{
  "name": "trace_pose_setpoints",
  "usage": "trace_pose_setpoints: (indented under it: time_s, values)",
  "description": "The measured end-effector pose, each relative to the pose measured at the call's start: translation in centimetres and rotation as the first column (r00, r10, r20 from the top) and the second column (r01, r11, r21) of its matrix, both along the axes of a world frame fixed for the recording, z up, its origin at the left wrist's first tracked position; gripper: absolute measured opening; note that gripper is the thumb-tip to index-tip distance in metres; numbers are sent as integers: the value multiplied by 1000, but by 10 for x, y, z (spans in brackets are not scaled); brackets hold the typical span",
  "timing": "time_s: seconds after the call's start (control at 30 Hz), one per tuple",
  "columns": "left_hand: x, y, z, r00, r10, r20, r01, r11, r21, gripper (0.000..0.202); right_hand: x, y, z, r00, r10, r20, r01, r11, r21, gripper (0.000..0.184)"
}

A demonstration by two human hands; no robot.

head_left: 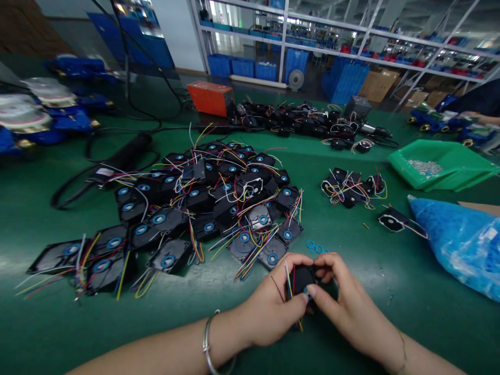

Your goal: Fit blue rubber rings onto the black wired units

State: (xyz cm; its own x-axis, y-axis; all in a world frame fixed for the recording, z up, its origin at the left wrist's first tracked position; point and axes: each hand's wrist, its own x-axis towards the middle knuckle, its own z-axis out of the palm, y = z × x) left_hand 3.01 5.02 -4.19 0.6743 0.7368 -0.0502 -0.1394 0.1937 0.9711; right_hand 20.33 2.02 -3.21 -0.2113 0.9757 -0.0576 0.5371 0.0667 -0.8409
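Observation:
A small black plastic housing (303, 278) with thin coloured wires is held low over the front of the table. My left hand (269, 307) is closed around its left side, with wires running beside the fingers. From the right, my right hand (347, 302) grips the same housing, fingers curled at its far edge. Both thumbs press close to a blue ring (307, 293) on its face, partly covered by them. Several loose blue rings (316, 247) lie just beyond my hands. To the left spreads a pile of similar black housings (199, 198), many with a blue ring seated on top.
A smaller cluster of wired housings (349, 187) lies right of centre. Farther right are a green bin (449, 169) of small parts and a blue plastic bag (461, 245). An orange box (210, 98) stands behind; a black cabled tool (121, 159) lies left. Another person's arm (484, 117) shows far right.

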Motion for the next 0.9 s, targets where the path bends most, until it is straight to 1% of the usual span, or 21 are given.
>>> trace_pose_setpoints:
  time_s: [0.07,0.13,0.27,0.37,0.43,0.53,0.57,0.6,0.67,0.7,0.73,0.8,0.83,0.87,0.9]
  values:
    - [0,1,0,999,30,-21,-28,995,95,44,-1,-1,-2,999,-4,-42,1,997,-72,31]
    - [0,1,-1,997,65,-44,-56,983,173,47,-1,-1,-3,997,2,-82,-11,993,-114,32]
    - [1,2,-2,999,53,8,-53,985,162,40,-1,0,-1,992,44,-114,-57,992,-111,33]
    - [0,2,-2,999,50,-2,-48,974,219,35,-1,3,3,991,73,-115,-83,993,-89,30]
    - [-1,1,1,997,43,-67,-20,951,309,34,2,6,5,988,87,-125,-97,992,-80,28]
    - [-5,-2,9,985,34,-172,49,888,457,41,12,15,5,967,184,-175,-202,975,-93,22]
    - [-7,-4,13,975,28,-219,85,868,489,43,17,19,4,966,190,-175,-207,975,-85,20]
    - [-9,-5,16,960,19,-280,132,851,509,42,22,24,1,975,168,-142,-178,982,-62,20]
    - [-12,-7,20,910,18,-413,224,819,528,34,35,36,-7,999,35,12,-35,998,56,20]
    - [-14,-7,21,882,36,-469,254,803,539,30,43,43,-11,993,-48,107,33,990,138,20]
    - [-15,-6,20,859,70,-508,265,788,556,27,52,50,-15,972,-133,196,87,970,226,19]
    - [-18,-2,16,827,179,-533,238,748,620,26,75,64,-20,896,-312,317,179,906,384,19]
    - [-19,1,13,815,245,-525,213,716,665,28,89,70,-22,845,-412,340,236,859,455,22]
    - [-20,5,9,805,315,-503,187,670,718,32,103,76,-24,786,-511,347,294,804,517,26]
    - [-21,9,6,794,389,-468,159,610,776,38,118,80,-25,725,-596,344,346,747,567,32]
